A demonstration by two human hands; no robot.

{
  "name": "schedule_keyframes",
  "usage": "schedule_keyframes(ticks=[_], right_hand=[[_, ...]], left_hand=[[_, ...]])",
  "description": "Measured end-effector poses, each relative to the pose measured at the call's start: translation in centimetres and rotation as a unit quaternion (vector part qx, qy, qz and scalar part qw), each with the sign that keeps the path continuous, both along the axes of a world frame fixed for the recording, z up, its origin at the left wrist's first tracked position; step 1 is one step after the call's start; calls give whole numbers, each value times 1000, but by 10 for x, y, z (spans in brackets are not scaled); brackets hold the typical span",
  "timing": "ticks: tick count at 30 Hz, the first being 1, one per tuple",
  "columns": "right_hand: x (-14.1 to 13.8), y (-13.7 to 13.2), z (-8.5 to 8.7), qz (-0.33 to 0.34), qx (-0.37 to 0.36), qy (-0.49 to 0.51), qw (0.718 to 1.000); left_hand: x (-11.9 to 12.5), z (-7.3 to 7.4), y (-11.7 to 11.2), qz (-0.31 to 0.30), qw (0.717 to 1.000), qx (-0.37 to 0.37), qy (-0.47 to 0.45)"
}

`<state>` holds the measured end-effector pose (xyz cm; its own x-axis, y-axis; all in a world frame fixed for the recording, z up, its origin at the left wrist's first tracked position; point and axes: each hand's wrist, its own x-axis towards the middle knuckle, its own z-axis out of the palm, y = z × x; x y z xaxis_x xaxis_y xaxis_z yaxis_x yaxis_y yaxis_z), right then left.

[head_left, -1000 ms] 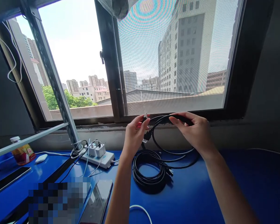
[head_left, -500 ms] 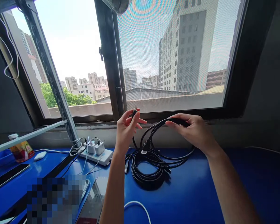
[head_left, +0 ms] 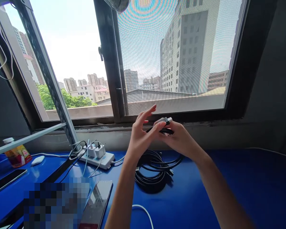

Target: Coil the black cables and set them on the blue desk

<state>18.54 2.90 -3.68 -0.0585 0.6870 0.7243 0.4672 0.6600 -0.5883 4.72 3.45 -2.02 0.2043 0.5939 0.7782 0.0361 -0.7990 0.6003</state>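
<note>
From the head camera, the right hand (head_left: 180, 141) has its grip closed round the raised loops of the black cable (head_left: 150, 182), its plug (head_left: 166, 120) poking out, while the left hand (head_left: 140, 140) pinches it, other fingers spread, the remaining coil lying on the blue worktop (head_left: 228, 181).

— The desk (head_left: 228, 178)?
— Plain deep blue. The cable (head_left: 149, 183) coiled mid-desk is black, its plug (head_left: 166, 120) silver-grey.
— Toward the left edge?
— A white power strip (head_left: 97, 159); a bottle (head_left: 15, 156) labelled yellow and red. The window screen (head_left: 157, 19) shows rainbow rings.
</note>
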Motion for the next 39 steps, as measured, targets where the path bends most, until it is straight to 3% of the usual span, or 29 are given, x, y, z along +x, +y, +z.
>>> schedule_keyframes(ticks=[4, 7, 12, 15, 17, 19, 22, 25, 27, 32, 34, 37, 39], right_hand=[[2, 0, 4, 21, 62, 82, 994], [2, -4, 8, -8, 88, 76, 993], [2, -8, 11, -61, 92, 70, 991], [7, -4, 10, -126, 53, 122, 983], [7, -1, 9, -130, -2, 194, 972], [4, 0, 11, -68, -77, 282, 954], [-4, -4, 16, 80, -145, 420, 892], [-8, -13, 23, 181, -135, 509, 831], [-7, -17, 25, 207, -109, 524, 819], [-8, -15, 20, 229, -78, 483, 841], [-9, -10, 16, 202, -85, 452, 865], [-9, -2, 9, 61, -55, 364, 928], [-5, 2, 6, -63, 12, 288, 955]], left_hand=[[-12, 1, 0, 12, 990, -101, 100], [-10, -3, 4, -2, 971, -196, 135], [2, -5, 11, -4, 953, -302, -26], [3, 0, 10, -26, 922, -343, -179], [3, 4, 7, -71, 894, -353, -268], [4, 7, 4, -120, 873, -355, -313], [8, 5, 3, -136, 873, -352, -309], [13, 0, 6, -121, 893, -334, -275], [17, -3, 7, -115, 897, -329, -274], [26, -6, 9, -34, 883, -332, -329], [23, -7, 11, -20, 888, -321, -330], [11, -8, 14, -35, 908, -287, -304], [1, -7, 15, -28, 931, -258, -256]])
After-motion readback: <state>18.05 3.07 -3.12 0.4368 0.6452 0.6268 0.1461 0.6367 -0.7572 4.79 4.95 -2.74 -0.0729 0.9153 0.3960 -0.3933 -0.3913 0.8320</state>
